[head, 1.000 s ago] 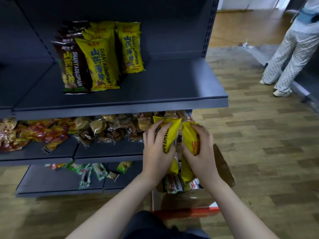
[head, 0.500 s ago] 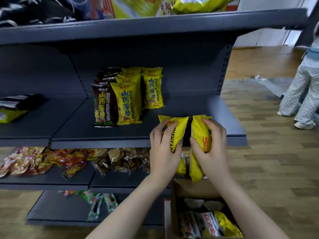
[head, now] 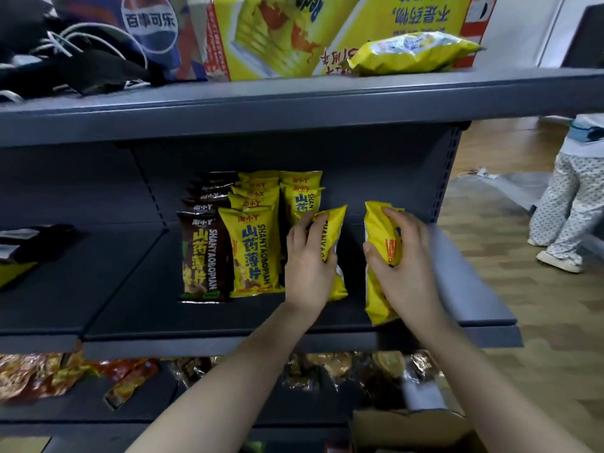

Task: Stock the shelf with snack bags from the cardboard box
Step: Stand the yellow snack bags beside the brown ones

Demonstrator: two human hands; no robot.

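A dark grey metal store shelf (head: 130, 289) stands on wood-plank flooring (head: 539, 322); at the right, a second person's legs in dotted trousers (head: 568, 204) are well apart from it. On the top board lie a black garment with white cord (head: 72, 60), a Pepsi-printed bag (head: 150, 27), a yellow-and-red carton (head: 294, 34) and a loose yellow snack bag (head: 411, 52). The middle board carries a row of brown yam-chip bags (head: 199, 256) and, just beside it toward the right, two rows of yellow yam-chip bags (head: 251, 253). The board below holds mixed wrapped snacks (head: 65, 377). A cardboard box (head: 408, 429) shows at the bottom, near the shelf's right end.

The left hand (head: 309, 259) curls round a yellow yam-chip bag (head: 331, 230), held upright over the middle board, touching the rightmost yellow row. The right hand (head: 402, 259) grips another yellow bag (head: 379, 289) the same way, near the board's front edge and right end. The two held bags stand apart, with bare board between them.
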